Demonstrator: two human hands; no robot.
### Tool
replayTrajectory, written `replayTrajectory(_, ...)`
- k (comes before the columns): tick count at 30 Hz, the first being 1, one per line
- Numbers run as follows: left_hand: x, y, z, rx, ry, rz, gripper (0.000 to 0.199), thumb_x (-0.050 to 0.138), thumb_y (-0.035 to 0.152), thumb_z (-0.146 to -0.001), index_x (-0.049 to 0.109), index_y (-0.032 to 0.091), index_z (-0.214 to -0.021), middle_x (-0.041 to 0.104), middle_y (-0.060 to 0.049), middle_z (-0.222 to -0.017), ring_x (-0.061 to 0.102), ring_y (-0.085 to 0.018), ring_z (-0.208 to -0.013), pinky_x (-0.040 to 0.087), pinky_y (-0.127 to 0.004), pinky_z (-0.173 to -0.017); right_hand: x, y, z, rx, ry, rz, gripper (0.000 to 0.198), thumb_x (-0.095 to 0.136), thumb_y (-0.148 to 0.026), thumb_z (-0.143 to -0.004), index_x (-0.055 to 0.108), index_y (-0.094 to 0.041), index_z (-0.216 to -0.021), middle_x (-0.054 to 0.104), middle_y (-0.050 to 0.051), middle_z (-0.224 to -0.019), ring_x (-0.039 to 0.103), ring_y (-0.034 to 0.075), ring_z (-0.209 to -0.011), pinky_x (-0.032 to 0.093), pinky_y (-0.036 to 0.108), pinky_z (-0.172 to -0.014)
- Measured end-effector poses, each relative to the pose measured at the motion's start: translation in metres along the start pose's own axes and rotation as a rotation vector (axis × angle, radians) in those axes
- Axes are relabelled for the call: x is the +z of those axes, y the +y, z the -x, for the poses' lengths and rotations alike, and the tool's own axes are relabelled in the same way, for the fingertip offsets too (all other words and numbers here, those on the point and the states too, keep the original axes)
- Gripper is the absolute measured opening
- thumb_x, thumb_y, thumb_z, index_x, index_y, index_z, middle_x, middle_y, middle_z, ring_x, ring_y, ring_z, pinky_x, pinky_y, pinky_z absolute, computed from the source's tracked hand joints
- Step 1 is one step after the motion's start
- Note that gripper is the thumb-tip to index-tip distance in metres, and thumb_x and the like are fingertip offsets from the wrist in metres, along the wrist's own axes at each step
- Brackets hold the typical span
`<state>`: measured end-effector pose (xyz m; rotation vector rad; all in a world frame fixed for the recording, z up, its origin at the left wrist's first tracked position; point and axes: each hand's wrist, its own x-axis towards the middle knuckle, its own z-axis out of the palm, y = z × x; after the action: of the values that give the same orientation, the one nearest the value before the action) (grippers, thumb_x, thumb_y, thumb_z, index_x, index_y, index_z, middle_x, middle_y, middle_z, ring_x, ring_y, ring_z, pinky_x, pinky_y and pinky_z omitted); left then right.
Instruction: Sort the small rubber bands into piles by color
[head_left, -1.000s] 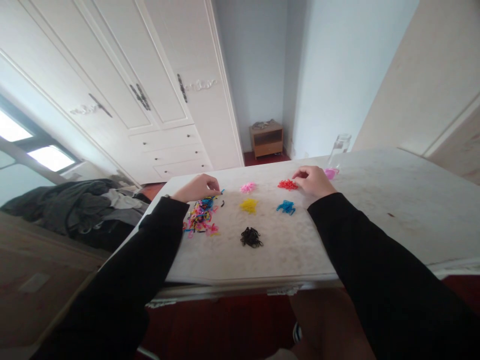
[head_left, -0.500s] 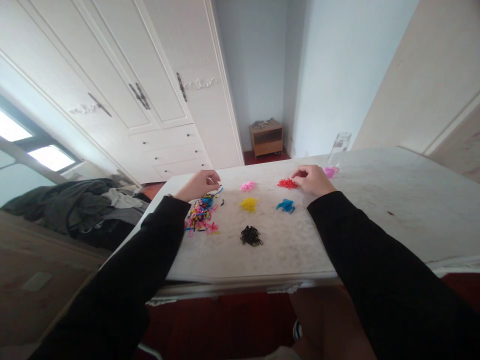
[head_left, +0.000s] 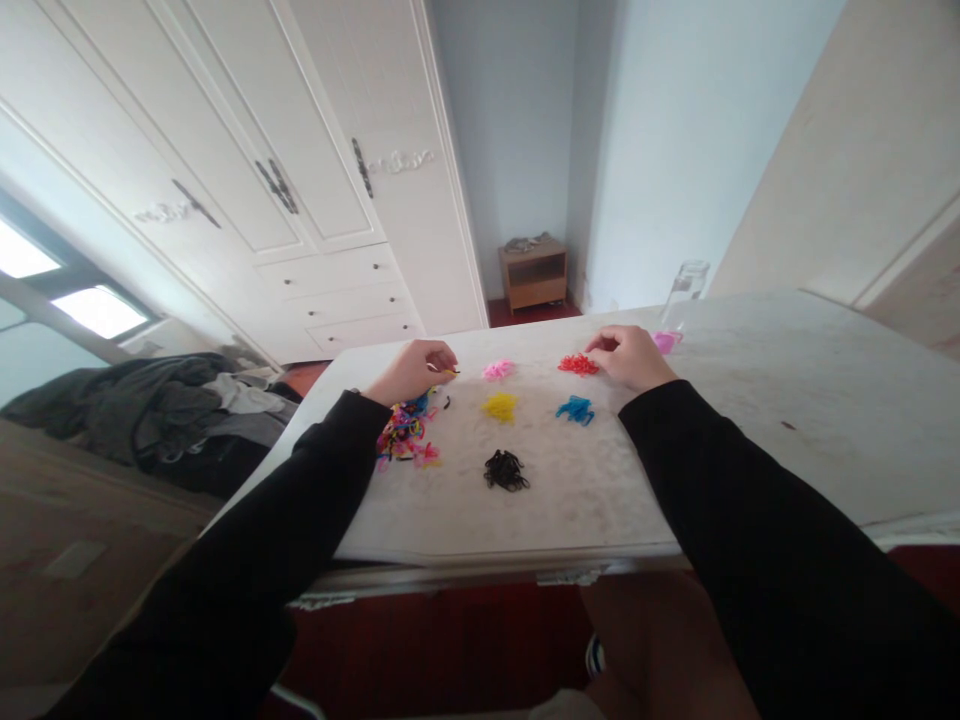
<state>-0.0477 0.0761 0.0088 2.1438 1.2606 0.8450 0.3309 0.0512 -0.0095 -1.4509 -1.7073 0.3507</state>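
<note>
My left hand [head_left: 417,370] hovers just above the far end of a mixed heap of small coloured rubber bands [head_left: 405,435], pinching a yellowish rubber band [head_left: 448,373] with something dark at the fingertips. My right hand [head_left: 634,358] rests at the right side of a red rubber band pile [head_left: 577,365], thumb and fingers curled together; whatever is between them is hidden. Between the hands lie a pink pile [head_left: 497,371] and a yellow pile [head_left: 500,407]. A blue pile [head_left: 575,410] sits below the red one, and a black pile [head_left: 506,470] is nearest me.
A clear glass bottle [head_left: 686,290] stands behind my right hand, with a pink item [head_left: 666,342] at its base. The white table [head_left: 585,510] has its front edge close to me. Dark clothes [head_left: 180,420] are heaped at the left, before a white wardrobe [head_left: 322,220].
My left hand has moved slightly right and up from the mixed heap, and the yellowish band now shows in its fingertips. My right hand stays beside the red pile.
</note>
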Motion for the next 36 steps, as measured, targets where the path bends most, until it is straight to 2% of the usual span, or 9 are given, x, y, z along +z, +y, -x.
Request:
replayTrajectory(3,0.010,0.017,0.004,0.007,0.041,0.182,0.021,0.085,0.022,-0.068,0.073,0.017,-0.085,0.079,-0.005,-0.078,0.071,-0.015,-0.070,0.059,-0.029,-0.070,0.001,-0.013,0.003,-0.065,0.015,-0.043,0.014,0.064,-0.014,-0.069,0.077,-0.017,-0.071,0.071,0.003,-0.069,0.061,0.018,-0.068,0.044,0.032,-0.068)
replayTrajectory(6,0.026,0.038,0.012,0.019,0.073,0.392,0.030,0.092,0.025,-0.066,0.072,0.017,-0.087,0.080,-0.005,-0.081,0.073,-0.015,-0.070,0.061,-0.029,-0.071,0.008,-0.036,0.010,-0.170,-0.032,-0.119,0.013,0.067,-0.021,-0.073,0.080,-0.016,-0.075,0.072,0.003,-0.069,0.059,0.017,-0.066,0.043,0.031,-0.066)
replayTrajectory(8,0.039,0.052,0.018,0.019,0.062,0.510,0.033,0.094,0.025,-0.066,0.071,0.017,-0.088,0.080,-0.004,-0.082,0.075,-0.015,-0.073,0.062,-0.029,-0.072,0.015,-0.052,0.017,-0.218,-0.118,-0.195,0.017,0.070,-0.029,-0.077,0.082,-0.016,-0.076,0.072,0.004,-0.069,0.058,0.016,-0.065,0.043,0.031,-0.064)
replayTrajectory(11,0.055,0.067,0.028,0.005,0.022,0.649,0.036,0.097,0.026,-0.067,0.071,0.017,-0.091,0.079,-0.002,-0.080,0.075,-0.015,-0.073,0.062,-0.028,-0.072,0.025,-0.070,0.026,-0.251,-0.324,-0.340,0.027,0.077,-0.042,-0.079,0.086,-0.016,-0.082,0.077,0.006,-0.072,0.059,0.016,-0.065,0.044,0.031,-0.063)
replayTrajectory(16,0.064,0.075,0.035,-0.041,-0.009,0.727,0.036,0.099,0.027,-0.068,0.070,0.017,-0.088,0.078,-0.002,-0.087,0.076,-0.016,-0.077,0.061,-0.028,-0.073,0.033,-0.079,0.033,-0.179,-0.499,-0.546,0.036,0.087,-0.047,-0.074,0.088,-0.017,-0.094,0.084,0.009,-0.086,0.063,0.016,-0.066,0.048,0.031,-0.064)
replayTrajectory(23,0.067,0.071,0.035,-0.061,-0.032,0.767,0.040,0.101,0.027,-0.065,0.069,0.018,-0.087,0.077,-0.001,-0.088,0.076,-0.016,-0.079,0.062,-0.029,-0.075,0.040,-0.076,0.034,-0.095,-0.547,-0.710,0.033,0.094,-0.045,-0.068,0.086,-0.018,-0.084,0.083,0.008,-0.085,0.071,0.019,-0.075,0.054,0.033,-0.070)
replayTrajectory(36,0.066,0.073,0.039,-0.120,-0.060,0.792,0.041,0.103,0.035,-0.069,0.071,0.017,-0.086,0.081,-0.003,-0.083,0.080,-0.017,-0.078,0.066,-0.030,-0.077,0.034,-0.079,0.034,-0.112,-0.501,-0.703,0.024,0.088,-0.040,-0.072,0.082,-0.018,-0.078,0.079,0.006,-0.075,0.067,0.017,-0.070,0.052,0.032,-0.067)
